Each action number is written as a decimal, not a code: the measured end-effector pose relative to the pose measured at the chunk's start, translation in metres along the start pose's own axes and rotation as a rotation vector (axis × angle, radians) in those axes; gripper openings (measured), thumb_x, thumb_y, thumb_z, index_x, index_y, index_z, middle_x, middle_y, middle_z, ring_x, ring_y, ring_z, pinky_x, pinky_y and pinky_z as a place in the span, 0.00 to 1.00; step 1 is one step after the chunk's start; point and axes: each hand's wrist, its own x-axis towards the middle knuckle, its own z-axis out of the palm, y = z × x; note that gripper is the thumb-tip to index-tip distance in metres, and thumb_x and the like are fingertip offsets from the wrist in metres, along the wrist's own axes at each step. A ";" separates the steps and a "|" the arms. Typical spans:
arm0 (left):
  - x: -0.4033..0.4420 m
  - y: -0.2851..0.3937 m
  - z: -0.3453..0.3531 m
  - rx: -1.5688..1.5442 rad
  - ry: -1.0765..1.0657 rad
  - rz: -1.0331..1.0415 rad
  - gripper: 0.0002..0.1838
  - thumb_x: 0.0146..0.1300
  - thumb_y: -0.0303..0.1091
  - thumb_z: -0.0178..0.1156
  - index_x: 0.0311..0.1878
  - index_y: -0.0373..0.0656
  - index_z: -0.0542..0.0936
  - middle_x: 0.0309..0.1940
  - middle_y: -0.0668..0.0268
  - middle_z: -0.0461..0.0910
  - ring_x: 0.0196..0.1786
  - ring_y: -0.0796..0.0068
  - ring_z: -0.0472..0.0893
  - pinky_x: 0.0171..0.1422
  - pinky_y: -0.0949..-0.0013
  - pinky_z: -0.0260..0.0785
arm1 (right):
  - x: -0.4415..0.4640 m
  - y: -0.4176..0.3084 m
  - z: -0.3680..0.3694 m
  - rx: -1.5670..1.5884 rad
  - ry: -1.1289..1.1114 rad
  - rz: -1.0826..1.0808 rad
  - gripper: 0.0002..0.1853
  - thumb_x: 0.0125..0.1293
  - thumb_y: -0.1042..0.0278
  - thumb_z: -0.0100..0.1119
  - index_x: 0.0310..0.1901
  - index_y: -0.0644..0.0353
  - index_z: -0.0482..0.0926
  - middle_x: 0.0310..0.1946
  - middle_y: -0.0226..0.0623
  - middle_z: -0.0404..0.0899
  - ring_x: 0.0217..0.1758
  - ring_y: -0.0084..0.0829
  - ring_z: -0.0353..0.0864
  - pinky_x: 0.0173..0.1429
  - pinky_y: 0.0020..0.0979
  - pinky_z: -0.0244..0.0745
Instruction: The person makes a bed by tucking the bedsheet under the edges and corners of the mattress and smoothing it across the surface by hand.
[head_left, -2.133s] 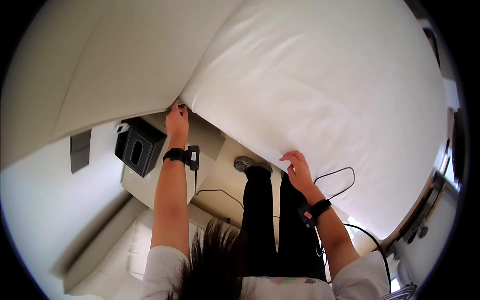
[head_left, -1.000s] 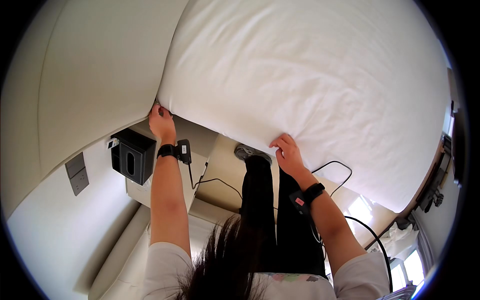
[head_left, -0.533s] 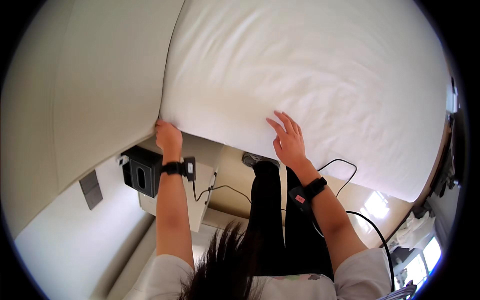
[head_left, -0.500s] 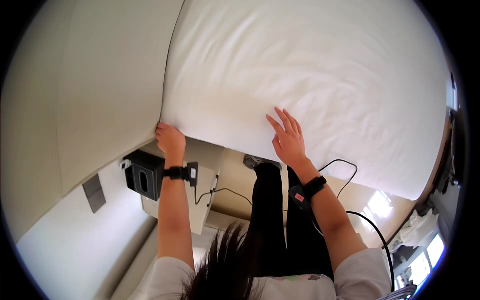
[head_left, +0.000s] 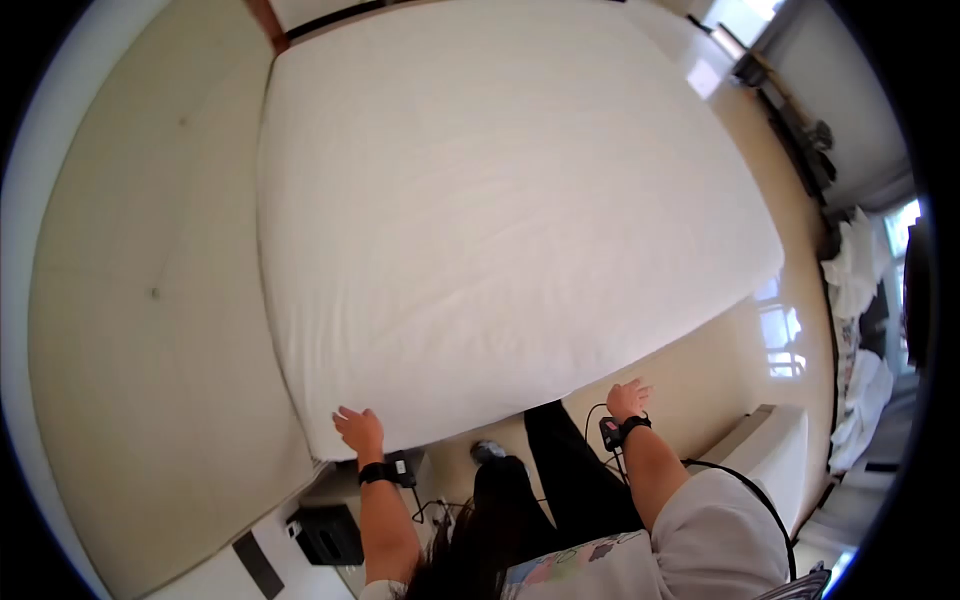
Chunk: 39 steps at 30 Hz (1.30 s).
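A mattress covered by a smooth white sheet (head_left: 510, 210) fills the middle of the head view. My left hand (head_left: 358, 430) is over the near corner of the sheet beside the headboard, fingers apart and nothing in it; whether it touches the cloth I cannot tell. Beyond the near edge of the mattress, above the floor, my right hand (head_left: 628, 398) is held with its fingers spread, also holding nothing. Each wrist wears a black strap with a small cabled device. Faint creases run across the sheet near the left corner.
The beige padded headboard (head_left: 160, 300) borders the mattress on the left. A black box (head_left: 328, 535) stands beside it below. Shiny tiled floor (head_left: 790, 390) surrounds the bed. White cloths (head_left: 858, 400) lie at the far right, and a pale bench-like piece (head_left: 765, 450) stands behind my right arm.
My left hand has let go of the sheet's corner by the headboard and opened. My right hand has moved off the sheet, past the mattress edge. The view now takes in the whole bed.
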 end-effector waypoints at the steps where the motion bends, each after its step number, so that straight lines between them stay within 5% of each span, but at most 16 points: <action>1: 0.026 -0.006 0.024 0.014 0.200 0.218 0.36 0.62 0.40 0.52 0.68 0.34 0.51 0.69 0.44 0.47 0.70 0.50 0.55 0.64 0.45 0.59 | 0.016 0.002 0.005 0.010 0.055 -0.124 0.41 0.63 0.53 0.48 0.69 0.70 0.43 0.68 0.70 0.37 0.72 0.61 0.41 0.72 0.51 0.41; 2: 0.038 0.012 0.021 -0.011 0.210 0.242 0.37 0.62 0.41 0.51 0.70 0.40 0.50 0.72 0.49 0.42 0.72 0.53 0.51 0.65 0.44 0.56 | 0.031 -0.004 0.007 0.011 0.118 -0.244 0.41 0.62 0.54 0.48 0.68 0.71 0.44 0.69 0.67 0.38 0.72 0.61 0.42 0.73 0.50 0.42; 3: 0.054 0.024 0.028 0.030 0.232 0.244 0.37 0.63 0.42 0.50 0.72 0.47 0.47 0.73 0.53 0.41 0.73 0.55 0.49 0.67 0.44 0.54 | 0.023 -0.031 -0.015 -0.413 0.157 -0.477 0.38 0.61 0.60 0.49 0.68 0.71 0.48 0.69 0.59 0.45 0.72 0.57 0.45 0.73 0.46 0.43; 5: 0.069 0.046 0.044 0.115 0.219 0.276 0.35 0.67 0.45 0.47 0.73 0.50 0.46 0.74 0.56 0.40 0.74 0.56 0.47 0.68 0.43 0.52 | 0.018 -0.080 -0.013 0.080 0.225 -0.659 0.36 0.58 0.64 0.51 0.67 0.67 0.52 0.68 0.53 0.51 0.72 0.52 0.46 0.74 0.42 0.44; 7: 0.065 0.057 0.057 0.125 0.088 0.376 0.33 0.68 0.44 0.44 0.73 0.49 0.46 0.74 0.58 0.40 0.74 0.56 0.46 0.68 0.42 0.50 | -0.006 -0.139 -0.011 0.130 0.179 -0.957 0.38 0.55 0.69 0.51 0.68 0.65 0.51 0.69 0.50 0.48 0.73 0.44 0.46 0.73 0.43 0.45; 13: -0.044 0.159 0.123 0.230 0.273 0.726 0.33 0.68 0.43 0.41 0.72 0.44 0.46 0.74 0.59 0.42 0.75 0.58 0.45 0.69 0.40 0.45 | -0.071 -0.230 0.023 0.119 -0.135 -1.569 0.31 0.64 0.66 0.44 0.69 0.55 0.52 0.72 0.35 0.47 0.75 0.35 0.43 0.75 0.40 0.42; 17: -0.123 0.217 0.174 0.415 -0.011 0.987 0.32 0.62 0.47 0.50 0.68 0.44 0.58 0.70 0.59 0.54 0.73 0.58 0.51 0.73 0.44 0.36 | -0.039 -0.221 0.033 0.163 -0.289 -1.645 0.26 0.66 0.61 0.45 0.66 0.48 0.60 0.70 0.29 0.52 0.75 0.31 0.45 0.76 0.39 0.42; 20: -0.185 0.255 0.182 0.281 -0.086 1.079 0.35 0.59 0.43 0.51 0.68 0.41 0.56 0.70 0.57 0.52 0.73 0.57 0.51 0.73 0.43 0.36 | 0.045 -0.184 0.017 0.045 -0.096 -1.757 0.25 0.64 0.60 0.50 0.64 0.43 0.65 0.70 0.28 0.53 0.74 0.29 0.47 0.76 0.39 0.41; 24: -0.260 0.317 0.204 0.161 -0.094 1.131 0.39 0.58 0.36 0.49 0.71 0.36 0.46 0.73 0.52 0.43 0.74 0.53 0.46 0.72 0.40 0.37 | 0.217 -0.085 -0.045 0.097 0.115 -1.464 0.28 0.62 0.65 0.46 0.67 0.41 0.61 0.71 0.30 0.52 0.74 0.30 0.48 0.77 0.40 0.38; 29: -0.331 0.383 0.234 0.335 -0.037 1.055 0.42 0.57 0.36 0.50 0.72 0.36 0.43 0.73 0.53 0.40 0.75 0.52 0.42 0.70 0.37 0.38 | 0.421 0.133 -0.109 0.156 0.602 -0.350 0.29 0.61 0.68 0.44 0.67 0.46 0.59 0.64 0.43 0.63 0.64 0.45 0.65 0.64 0.47 0.61; 30: -0.340 0.392 0.248 0.294 -0.041 0.957 0.44 0.55 0.37 0.51 0.71 0.33 0.41 0.73 0.51 0.38 0.75 0.50 0.40 0.70 0.37 0.37 | 0.458 0.193 -0.104 0.426 0.441 -0.137 0.21 0.62 0.68 0.45 0.58 0.50 0.69 0.56 0.52 0.70 0.52 0.53 0.74 0.54 0.49 0.69; 31: -0.347 0.406 0.252 0.246 -0.038 0.862 0.46 0.54 0.38 0.53 0.71 0.31 0.40 0.73 0.48 0.35 0.75 0.49 0.38 0.70 0.36 0.36 | 0.513 0.280 -0.049 0.144 0.408 -0.273 0.11 0.63 0.67 0.44 0.44 0.57 0.74 0.46 0.57 0.75 0.42 0.56 0.76 0.46 0.50 0.72; 32: -0.355 0.428 0.255 0.303 -0.114 0.686 0.50 0.52 0.39 0.54 0.70 0.30 0.35 0.73 0.48 0.31 0.75 0.50 0.33 0.70 0.37 0.35 | 0.557 0.351 -0.004 0.143 0.128 -0.095 0.10 0.63 0.69 0.42 0.34 0.62 0.74 0.39 0.57 0.77 0.41 0.55 0.77 0.46 0.49 0.73; 36: -0.366 0.461 0.274 0.461 -0.052 0.440 0.52 0.52 0.42 0.55 0.71 0.32 0.34 0.73 0.52 0.29 0.76 0.54 0.31 0.71 0.38 0.35 | 0.522 0.513 -0.049 -0.148 -0.362 -0.275 0.11 0.58 0.69 0.50 0.35 0.66 0.79 0.41 0.48 0.79 0.47 0.47 0.78 0.50 0.41 0.74; 37: -0.366 0.465 0.278 0.461 -0.074 0.378 0.51 0.52 0.41 0.54 0.70 0.30 0.33 0.73 0.50 0.27 0.75 0.53 0.30 0.71 0.38 0.34 | 0.495 0.504 -0.076 0.355 -0.263 0.305 0.11 0.57 0.69 0.52 0.38 0.64 0.79 0.41 0.48 0.79 0.47 0.48 0.78 0.50 0.41 0.73; 39: -0.359 0.471 0.272 0.501 -0.082 0.310 0.51 0.53 0.40 0.53 0.69 0.28 0.31 0.72 0.48 0.24 0.75 0.52 0.29 0.71 0.39 0.33 | 0.459 0.499 -0.076 0.460 -0.134 0.369 0.11 0.56 0.72 0.51 0.40 0.62 0.78 0.41 0.47 0.79 0.46 0.48 0.77 0.50 0.43 0.72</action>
